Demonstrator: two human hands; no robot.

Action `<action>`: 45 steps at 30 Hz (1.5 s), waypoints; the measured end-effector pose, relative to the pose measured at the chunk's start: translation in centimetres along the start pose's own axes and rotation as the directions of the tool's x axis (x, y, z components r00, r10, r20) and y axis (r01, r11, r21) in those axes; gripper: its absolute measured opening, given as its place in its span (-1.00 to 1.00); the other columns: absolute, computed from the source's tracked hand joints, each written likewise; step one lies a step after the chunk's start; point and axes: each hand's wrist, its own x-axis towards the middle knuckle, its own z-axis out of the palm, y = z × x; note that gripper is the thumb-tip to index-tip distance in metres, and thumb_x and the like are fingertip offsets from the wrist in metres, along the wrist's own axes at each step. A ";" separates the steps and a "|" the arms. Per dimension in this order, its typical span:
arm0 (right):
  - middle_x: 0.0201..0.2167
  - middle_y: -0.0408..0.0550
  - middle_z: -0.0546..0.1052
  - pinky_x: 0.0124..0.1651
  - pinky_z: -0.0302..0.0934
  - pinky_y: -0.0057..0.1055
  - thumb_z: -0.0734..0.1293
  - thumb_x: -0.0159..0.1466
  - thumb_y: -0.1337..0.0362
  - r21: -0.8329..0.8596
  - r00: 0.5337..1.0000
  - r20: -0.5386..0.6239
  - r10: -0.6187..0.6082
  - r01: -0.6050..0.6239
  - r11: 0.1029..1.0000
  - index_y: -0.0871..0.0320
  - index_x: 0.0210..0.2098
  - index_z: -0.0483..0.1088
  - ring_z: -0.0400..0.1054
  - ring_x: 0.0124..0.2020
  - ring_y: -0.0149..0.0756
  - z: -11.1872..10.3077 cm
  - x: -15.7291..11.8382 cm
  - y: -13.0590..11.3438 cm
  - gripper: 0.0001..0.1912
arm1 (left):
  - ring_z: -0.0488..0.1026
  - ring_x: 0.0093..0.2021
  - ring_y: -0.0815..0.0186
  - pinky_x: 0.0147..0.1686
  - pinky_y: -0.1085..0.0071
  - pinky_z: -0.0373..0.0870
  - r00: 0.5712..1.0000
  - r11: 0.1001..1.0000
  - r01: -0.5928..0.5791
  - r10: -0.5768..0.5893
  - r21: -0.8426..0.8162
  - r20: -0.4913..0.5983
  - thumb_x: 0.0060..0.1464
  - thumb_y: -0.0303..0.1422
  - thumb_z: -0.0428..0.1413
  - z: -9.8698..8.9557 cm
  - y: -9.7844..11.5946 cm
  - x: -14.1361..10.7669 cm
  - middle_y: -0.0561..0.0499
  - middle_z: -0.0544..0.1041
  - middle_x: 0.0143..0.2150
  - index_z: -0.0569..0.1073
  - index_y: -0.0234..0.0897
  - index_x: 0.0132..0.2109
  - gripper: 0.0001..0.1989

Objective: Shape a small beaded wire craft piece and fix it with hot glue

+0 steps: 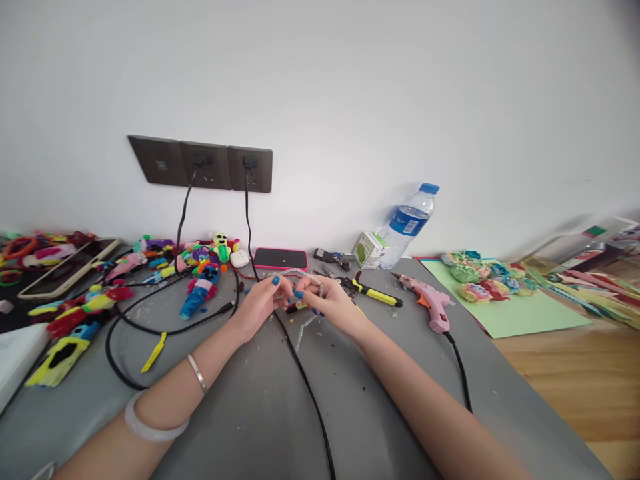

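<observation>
A thin silvery-white pipe cleaner (300,271) arches over the fingertips of both my hands, which meet above the middle of the grey table. My left hand (263,303) has its fingers curled in a pinch at one end of it. With thumb and fingers closed, my right hand (336,303) grips the curled other part. Below the hands, a bent silvery piece (303,331) lies on the tabletop. Just behind my right hand are yellow-and-black pliers (377,293), partly covered by it. Another tool with yellow and black handles is mostly hidden under the fingers.
Right of the pliers lies a pink glue gun (430,303) with its cord. A water bottle (407,227) leans on the wall beside a small box (369,251). Pipe-cleaner figures (200,287) crowd the left. A black cable (305,373) runs beneath my hands. Paper flowers rest on green paper (525,320).
</observation>
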 end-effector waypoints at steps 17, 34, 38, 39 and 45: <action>-0.72 -0.36 0.12 -0.56 -0.11 -0.49 0.39 0.21 0.05 0.215 0.957 -0.286 -0.047 0.112 0.970 0.09 -0.33 0.30 -0.08 -0.67 -0.50 -2.6 0.8 0.7 -0.73 | 0.25 -0.37 0.34 -0.38 0.42 0.26 0.993 0.999 -0.018 0.021 0.031 -0.115 0.06 -0.02 0.15 -0.2 0.0 0.2 -0.04 0.36 -0.31 0.38 -0.30 -0.53 -0.56; -0.75 -0.32 0.12 -0.58 -0.23 -0.47 0.33 0.15 0.12 -0.359 0.952 -0.290 0.097 -0.202 0.911 0.19 -0.30 0.48 -0.09 -0.70 -0.48 -4.6 0.6 0.6 -0.74 | 0.25 -0.39 0.39 -0.39 0.46 0.25 0.969 0.996 -0.049 0.065 0.073 -0.238 0.08 -0.07 0.14 -0.7 -0.3 0.4 0.01 0.36 -0.33 0.34 -0.29 -0.48 -0.61; -0.71 -0.30 0.18 -0.56 -0.14 -0.48 0.32 0.17 0.03 -0.295 0.965 -0.251 0.080 -0.155 0.943 0.17 -0.35 0.38 -0.01 -0.67 -0.48 -4.2 0.6 0.3 -0.70 | 0.28 -0.39 0.39 -0.39 0.47 0.27 0.966 0.986 -0.032 0.073 0.165 -0.247 0.06 -0.13 0.18 -0.6 -0.2 0.3 0.03 0.37 -0.34 0.40 -0.28 -0.36 -0.72; -0.70 -0.30 0.18 -0.55 -0.12 -0.48 0.33 0.17 0.02 -0.273 0.970 -0.232 0.068 -0.132 0.953 0.17 -0.34 0.37 0.01 -0.66 -0.48 -4.1 0.6 0.3 -0.69 | 0.29 -0.39 0.39 -0.38 0.47 0.28 0.966 0.980 -0.031 0.080 0.196 -0.248 0.05 -0.16 0.19 -0.5 -0.1 0.2 0.04 0.38 -0.33 0.41 -0.27 -0.32 -0.75; -0.66 -0.31 0.16 -0.53 -0.07 -0.49 0.31 0.23 0.02 -0.177 0.994 -0.113 0.001 -0.021 0.984 0.16 -0.29 0.37 0.01 -0.64 -0.48 -2.7 0.4 0.2 -0.69 | 0.43 -0.17 0.30 -0.24 0.42 0.39 0.982 0.977 -0.037 0.074 0.211 -0.172 0.01 -0.31 0.25 -0.3 -0.1 0.0 -0.06 0.50 -0.11 0.40 -0.24 -0.11 -0.70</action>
